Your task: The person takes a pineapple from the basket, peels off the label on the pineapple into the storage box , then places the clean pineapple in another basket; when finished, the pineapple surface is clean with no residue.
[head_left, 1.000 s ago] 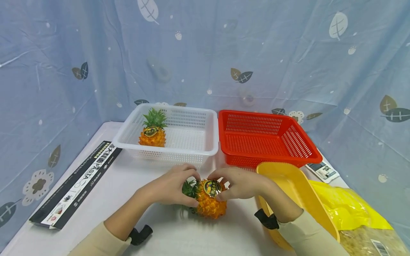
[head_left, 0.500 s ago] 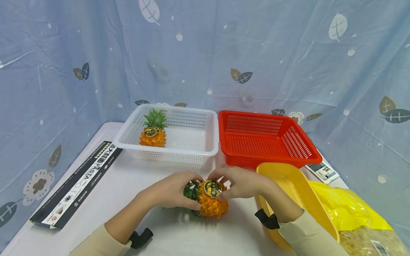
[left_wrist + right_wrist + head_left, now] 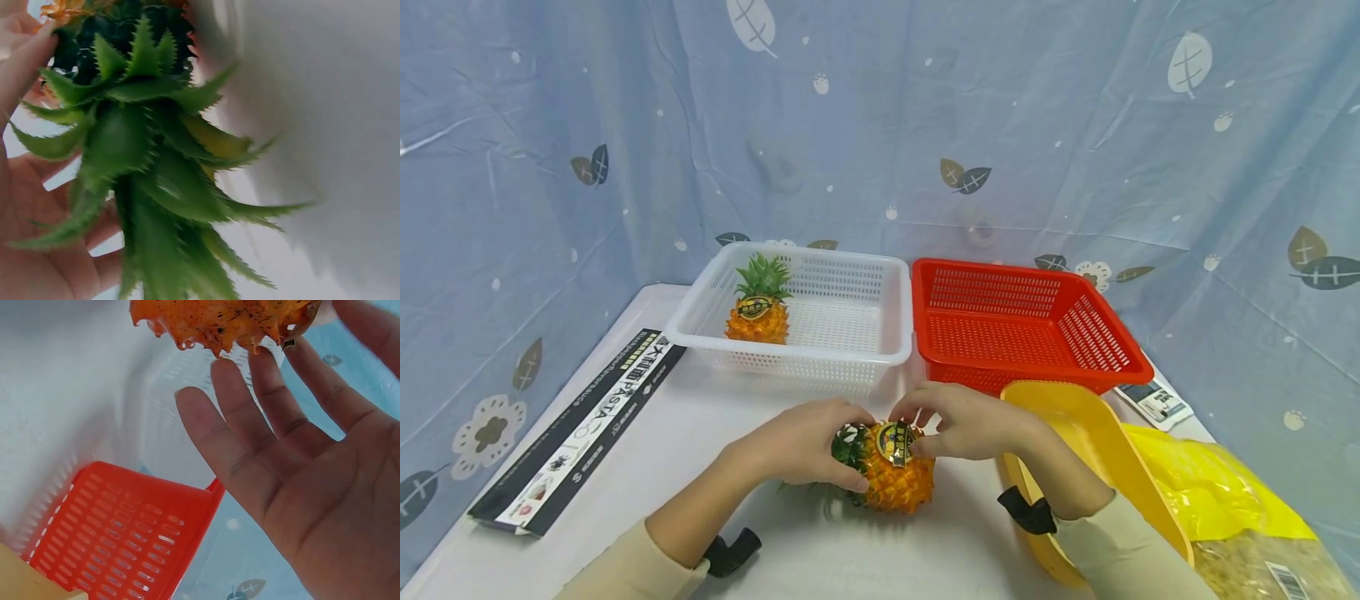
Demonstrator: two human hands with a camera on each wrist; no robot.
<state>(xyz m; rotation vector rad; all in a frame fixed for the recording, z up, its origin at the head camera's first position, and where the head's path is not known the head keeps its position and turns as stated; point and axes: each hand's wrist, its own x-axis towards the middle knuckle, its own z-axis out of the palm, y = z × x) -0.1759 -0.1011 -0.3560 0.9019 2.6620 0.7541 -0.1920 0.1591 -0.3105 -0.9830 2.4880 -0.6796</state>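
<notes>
A small orange pineapple (image 3: 895,486) lies on its side on the white table, its green crown pointing left. My left hand (image 3: 808,446) grips it where the leaves (image 3: 156,156) meet the fruit, thumb on the near side and fingers beyond. At the fruit's right end, my right hand (image 3: 962,425) has its thumb by the black-and-gold label (image 3: 895,444) and its fingers on the far side. From the right wrist, those fingers (image 3: 234,400) look only slightly bent, tips at the fruit's edge. Another pineapple (image 3: 757,321) stands in the white basket (image 3: 790,352).
A red basket (image 3: 947,367) stands right of the white one. In front of it leans a yellow tray (image 3: 1097,433), close to my right forearm. A yellow bag (image 3: 1217,483) lies at far right, near a small white packet (image 3: 1157,404). A long pasta box (image 3: 580,433) lies at left.
The pineapple has shifted slightly right with my left hand. My right hand has risen a little, its thumb moving up along the label's edge.
</notes>
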